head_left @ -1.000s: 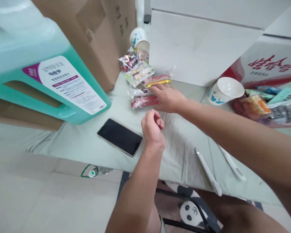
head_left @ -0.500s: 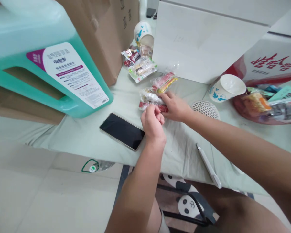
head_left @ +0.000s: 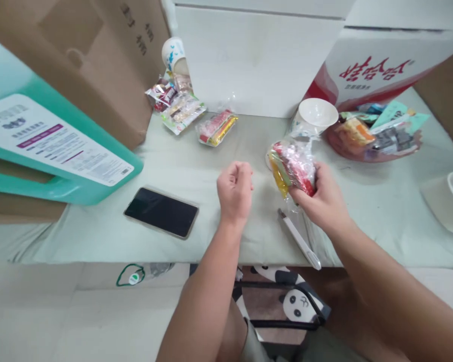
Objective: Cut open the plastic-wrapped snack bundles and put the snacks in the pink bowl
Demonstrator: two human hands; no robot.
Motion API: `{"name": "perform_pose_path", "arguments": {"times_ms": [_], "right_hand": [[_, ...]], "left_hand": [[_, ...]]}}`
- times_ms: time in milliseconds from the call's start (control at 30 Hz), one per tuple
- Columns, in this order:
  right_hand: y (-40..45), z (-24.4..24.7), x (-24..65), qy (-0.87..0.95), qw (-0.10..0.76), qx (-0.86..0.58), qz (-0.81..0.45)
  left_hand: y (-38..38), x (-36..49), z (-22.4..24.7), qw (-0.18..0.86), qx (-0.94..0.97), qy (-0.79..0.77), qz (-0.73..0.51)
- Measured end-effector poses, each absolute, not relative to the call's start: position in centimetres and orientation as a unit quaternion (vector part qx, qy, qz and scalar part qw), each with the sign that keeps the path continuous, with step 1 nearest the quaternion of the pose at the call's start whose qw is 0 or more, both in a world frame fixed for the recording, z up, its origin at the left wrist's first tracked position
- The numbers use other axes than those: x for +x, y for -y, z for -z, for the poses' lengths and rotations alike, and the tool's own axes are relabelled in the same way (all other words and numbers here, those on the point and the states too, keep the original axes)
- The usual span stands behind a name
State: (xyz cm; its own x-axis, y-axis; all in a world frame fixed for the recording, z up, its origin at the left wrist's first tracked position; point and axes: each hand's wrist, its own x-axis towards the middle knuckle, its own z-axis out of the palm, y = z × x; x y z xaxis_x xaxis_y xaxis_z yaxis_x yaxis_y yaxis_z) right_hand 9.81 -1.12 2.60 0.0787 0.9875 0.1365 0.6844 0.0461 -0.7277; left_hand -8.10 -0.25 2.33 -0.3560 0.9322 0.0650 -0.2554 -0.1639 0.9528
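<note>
My right hand (head_left: pixel 326 201) grips a clear-wrapped snack packet (head_left: pixel 294 168) with red, pink and yellow inside, raised over the table at the right of centre. My left hand (head_left: pixel 234 193) is curled into a fist over the middle of the table, and nothing shows in it. Beyond it, a similar red and yellow snack packet (head_left: pixel 218 126) lies by the white box. A white-handled knife-like tool (head_left: pixel 299 239) lies below the held packet. To the left of my fist rests a dark-screened phone (head_left: pixel 161 212). The held packet mostly hides a white mesh object behind it.
A jug of green liquid (head_left: pixel 60 151) and a cardboard box (head_left: pixel 109 65) stand left. At the back are a white box (head_left: pixel 245 60), a tipped paper cup (head_left: pixel 172 53) and more snack packets (head_left: pixel 183 113). A paper cup (head_left: pixel 317 115), a snack-filled pink bowl (head_left: pixel 381 157) and a white container (head_left: pixel 449 201) sit right.
My right hand has lifted the snack packet from beside my left hand and carried it right, past the mesh object. My left hand stays curled. The view has shifted right.
</note>
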Motion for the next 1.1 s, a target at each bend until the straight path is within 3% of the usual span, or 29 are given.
{"name": "perform_pose_path", "arguments": {"times_ms": [233,433,600,833,1100], "right_hand": [[4.4,0.4,12.7,0.588,0.439,-0.645,-0.214],[5.5,1.5,14.5,0.712,0.459,-0.509,-0.154],[5.9,1.3,16.6,0.675,0.5,-0.517,-0.163],[6.3,2.2,18.5,0.591,0.521,-0.535,-0.305],[6.1,0.9,18.6,0.596,0.537,-0.585,-0.114]], "left_hand": [[1.0,-2.4,-0.7,0.65,0.463,-0.381,-0.467],[0.3,0.5,-0.1,0.65,0.46,-0.38,-0.471],[-0.1,1.4,-0.3,0.679,0.374,-0.385,-0.501],[1.2,2.6,-0.6,0.778,0.344,-0.312,-0.423],[1.2,3.7,0.3,0.731,0.407,-0.347,-0.423]]}}
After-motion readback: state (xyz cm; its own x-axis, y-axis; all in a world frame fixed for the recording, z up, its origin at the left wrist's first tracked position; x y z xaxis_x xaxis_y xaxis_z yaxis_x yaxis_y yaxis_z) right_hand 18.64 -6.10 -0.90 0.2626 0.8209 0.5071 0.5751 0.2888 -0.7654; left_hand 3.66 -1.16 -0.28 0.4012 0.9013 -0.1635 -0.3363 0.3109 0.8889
